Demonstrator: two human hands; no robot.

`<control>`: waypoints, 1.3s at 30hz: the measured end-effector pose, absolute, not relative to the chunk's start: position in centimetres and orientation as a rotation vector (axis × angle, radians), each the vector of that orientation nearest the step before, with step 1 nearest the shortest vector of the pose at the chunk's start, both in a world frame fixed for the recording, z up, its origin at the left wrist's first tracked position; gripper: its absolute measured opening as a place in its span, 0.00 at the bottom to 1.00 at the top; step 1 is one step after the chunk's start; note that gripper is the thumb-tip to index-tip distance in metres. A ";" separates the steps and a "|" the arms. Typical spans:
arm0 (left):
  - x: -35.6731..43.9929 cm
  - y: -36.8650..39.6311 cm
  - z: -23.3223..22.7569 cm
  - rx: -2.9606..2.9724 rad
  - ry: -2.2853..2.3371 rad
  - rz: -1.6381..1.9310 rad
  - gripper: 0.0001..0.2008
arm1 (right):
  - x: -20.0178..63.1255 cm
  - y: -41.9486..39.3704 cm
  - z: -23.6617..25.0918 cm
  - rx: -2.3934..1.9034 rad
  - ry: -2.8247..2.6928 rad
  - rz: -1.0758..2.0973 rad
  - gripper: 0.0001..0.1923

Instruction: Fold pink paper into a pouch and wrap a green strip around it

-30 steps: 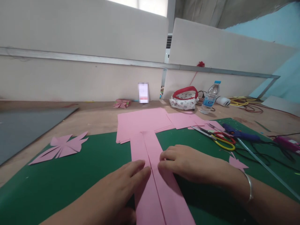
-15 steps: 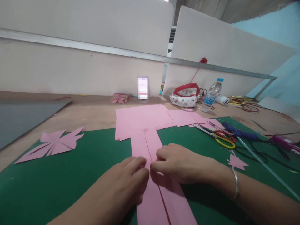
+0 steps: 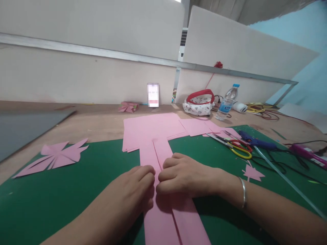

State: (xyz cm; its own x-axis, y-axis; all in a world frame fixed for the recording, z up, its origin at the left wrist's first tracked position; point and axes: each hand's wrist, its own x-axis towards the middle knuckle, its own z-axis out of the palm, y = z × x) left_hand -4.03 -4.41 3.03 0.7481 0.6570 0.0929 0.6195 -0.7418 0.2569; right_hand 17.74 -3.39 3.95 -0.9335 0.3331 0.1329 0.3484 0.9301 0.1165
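A long strip of folded pink paper [image 3: 159,217] runs toward me over a green mat [image 3: 107,163], with two edges of the paper meeting along a seam near its middle. My left hand [image 3: 136,189] rests on its left side, fingers curled, the thumb low by the edge. Curled over the seam, my right hand [image 3: 180,175] bears on the right flap with closed fingers. Both hands nearly touch at the fingertips. Beyond the strip lies a stack of pink paper sheets [image 3: 150,127].
A cut pink paper flower [image 3: 57,154] lies left and a small pink cutout [image 3: 252,172] right. Scissors [image 3: 240,151], a blue glue gun [image 3: 255,140] and a clear glue stick [image 3: 281,173] sit at right. Behind stand a phone [image 3: 153,95], pouch [image 3: 199,103] and water bottle [image 3: 227,103].
The whole view has shifted slightly, so things sit a little further left. My right hand's fingers have slid slightly toward me along the seam; my left hand stays at the paper's left side.
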 end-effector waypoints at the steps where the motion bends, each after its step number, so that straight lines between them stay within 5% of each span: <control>1: -4.0 -4.4 3.1 2.737 0.992 0.289 0.07 | 17.7 -3.5 4.1 -0.531 -2.988 -0.195 0.10; 9: -4.0 -4.1 2.2 2.759 0.886 0.338 0.09 | 19.5 -4.0 5.9 -0.632 -2.996 -0.090 0.09; 21: -3.6 -3.1 2.5 2.782 0.901 0.168 0.09 | 18.6 -3.5 4.7 -0.504 -2.981 -0.409 0.12; 27: -4.3 -3.0 3.1 2.775 0.927 0.150 0.10 | 21.0 -3.6 6.7 -0.683 -2.849 -0.090 0.13; 32: -4.2 -3.6 3.1 2.870 0.910 0.179 0.33 | 22.9 -4.0 8.1 -0.962 -2.808 0.220 0.15; 39: -3.1 -3.2 1.8 2.876 0.859 0.307 0.10 | 22.4 -4.1 7.2 -0.973 -2.958 0.289 0.16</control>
